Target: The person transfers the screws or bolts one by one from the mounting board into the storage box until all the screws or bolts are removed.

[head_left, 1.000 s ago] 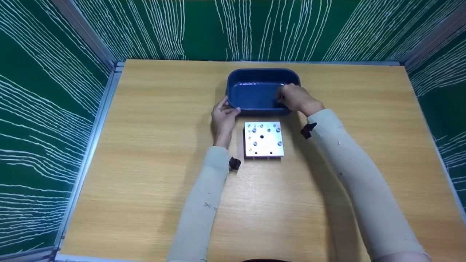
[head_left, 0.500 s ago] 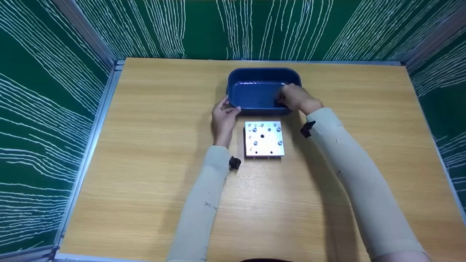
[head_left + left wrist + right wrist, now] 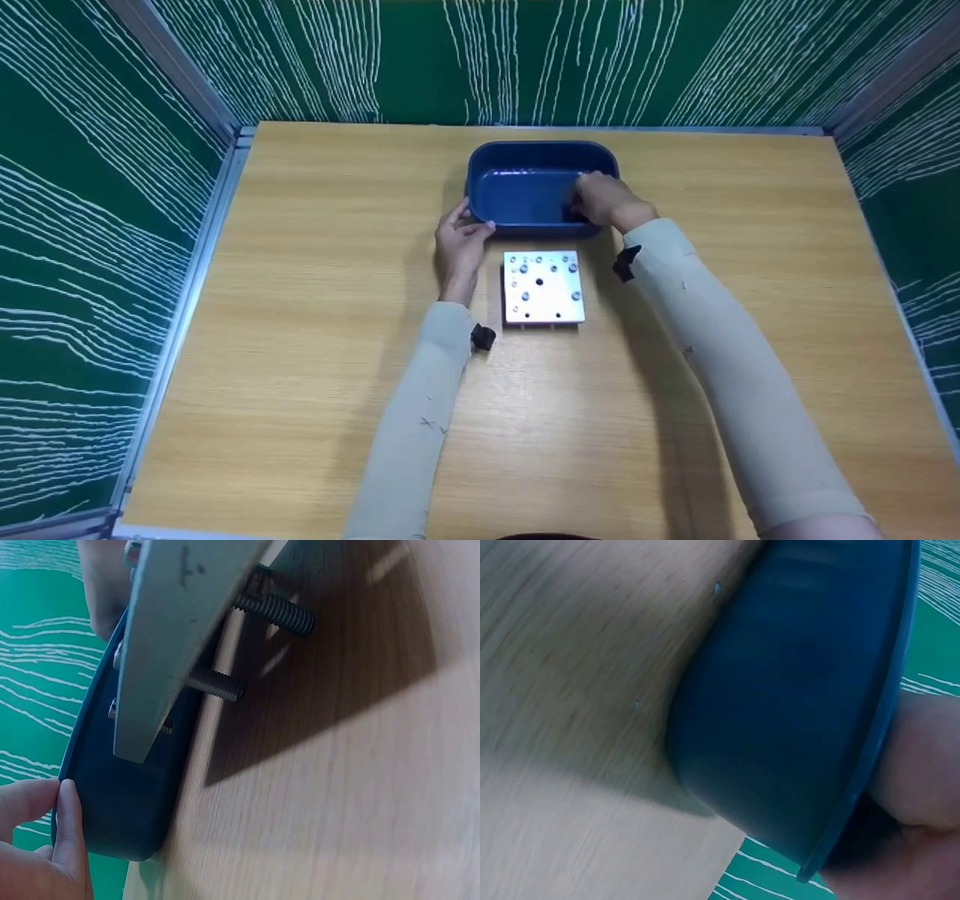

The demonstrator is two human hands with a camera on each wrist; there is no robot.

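Observation:
At the back of the table sits a dark blue plastic tub (image 3: 517,196). My left hand (image 3: 460,251) holds its near left corner, and in the left wrist view the thumb and finger (image 3: 69,821) pinch the rim. Over the tub's near right rim reaches my right hand (image 3: 604,196), its fingers bent down inside. The tub's wall hides those fingertips in the right wrist view, so I cannot tell what they hold. Just in front of the tub stands a square metal plate (image 3: 553,289) with holes and screws. Threaded bolts (image 3: 281,613) stick out beneath it in the left wrist view.
Green panels with white lines (image 3: 420,60) wall in the wooden table (image 3: 337,225) at the back and both sides. Metal rails (image 3: 187,300) run along its edges. A black wrist piece sits on each sleeve.
My right forearm and wrist have shifted slightly left, with the hand still inside the tub. The left hand, tub and metal plate stay in place.

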